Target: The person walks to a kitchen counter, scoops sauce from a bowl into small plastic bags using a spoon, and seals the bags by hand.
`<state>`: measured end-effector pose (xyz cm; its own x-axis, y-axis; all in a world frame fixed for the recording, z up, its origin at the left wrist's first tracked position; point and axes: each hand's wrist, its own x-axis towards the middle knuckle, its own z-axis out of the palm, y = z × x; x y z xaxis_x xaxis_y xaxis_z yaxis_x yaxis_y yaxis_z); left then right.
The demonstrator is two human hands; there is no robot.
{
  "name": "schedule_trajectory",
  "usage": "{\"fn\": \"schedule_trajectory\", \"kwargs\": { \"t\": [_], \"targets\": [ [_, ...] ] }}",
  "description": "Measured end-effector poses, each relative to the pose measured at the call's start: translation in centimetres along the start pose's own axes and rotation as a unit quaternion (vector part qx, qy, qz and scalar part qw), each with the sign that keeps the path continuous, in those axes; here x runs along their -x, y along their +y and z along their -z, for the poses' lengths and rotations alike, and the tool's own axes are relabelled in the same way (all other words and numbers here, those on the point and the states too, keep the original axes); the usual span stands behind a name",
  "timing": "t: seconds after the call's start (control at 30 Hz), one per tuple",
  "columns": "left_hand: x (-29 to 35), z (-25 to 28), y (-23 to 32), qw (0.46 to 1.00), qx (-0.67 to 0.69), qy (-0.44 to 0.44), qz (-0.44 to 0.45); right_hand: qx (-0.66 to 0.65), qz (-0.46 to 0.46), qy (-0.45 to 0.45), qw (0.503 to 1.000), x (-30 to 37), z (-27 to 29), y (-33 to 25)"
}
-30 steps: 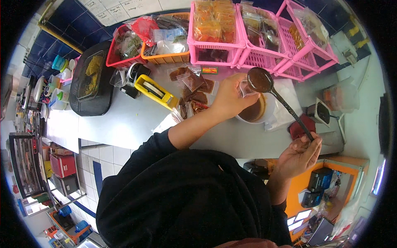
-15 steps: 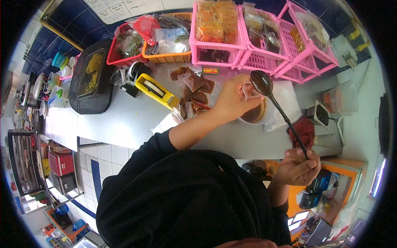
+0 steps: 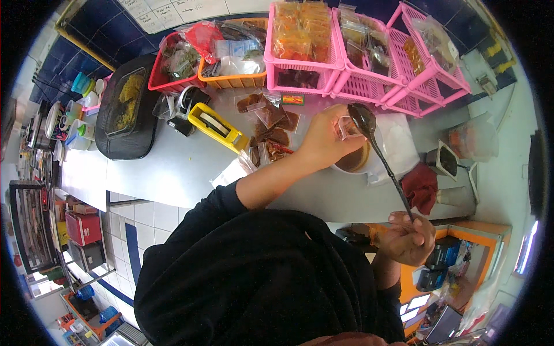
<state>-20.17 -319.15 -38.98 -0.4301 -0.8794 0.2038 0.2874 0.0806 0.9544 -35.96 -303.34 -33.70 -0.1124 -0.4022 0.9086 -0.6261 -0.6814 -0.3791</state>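
My right hand is closed around the end of a long dark ladle. The ladle's bowl is coated in dark brown sauce and hangs tilted beside my left hand. Fingers of that hand pinch a small clear plastic bag, its mouth held against the ladle's bowl. Below both sits a white tub of brown sauce, partly hidden by my left hand. Filled sachets of brown sauce lie in a pile left of my left hand, with empty clear bags near my forearm.
A yellow tape dispenser stands left of the sachets. Red, orange and pink baskets line the back. To the right are white paper, a dark red cloth and a metal container.
My right hand has moved slightly left, and the ladle has swung steeper. Its bowl has tipped closer to the bag, while my left hand has stayed nearly still.
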Motion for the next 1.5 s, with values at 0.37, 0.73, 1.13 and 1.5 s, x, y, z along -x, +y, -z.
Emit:
{"fn": "schedule_trajectory", "kwargs": {
  "t": [0.37,0.73,1.13,1.5],
  "targets": [
    [0.1,-0.1,-0.1,1.0,0.017,-0.009,-0.004,-0.153,-0.26,0.209,0.93,1.1,-1.0,2.0],
    [-0.1,-0.8,-1.1,0.995,-0.001,0.049,-0.091,-0.266,-0.379,0.282,0.841,0.7,-1.8,2.5],
    [1.8,3.2,1.5,0.998,-0.034,0.056,-0.02,-0.188,-0.398,0.304,0.845,2.0,-0.1,4.7],
    [11.6,5.1,0.1,0.985,0.074,0.022,0.158,0.08,-0.192,-0.216,0.954,4.4,-6.2,0.4]
  ]
}}
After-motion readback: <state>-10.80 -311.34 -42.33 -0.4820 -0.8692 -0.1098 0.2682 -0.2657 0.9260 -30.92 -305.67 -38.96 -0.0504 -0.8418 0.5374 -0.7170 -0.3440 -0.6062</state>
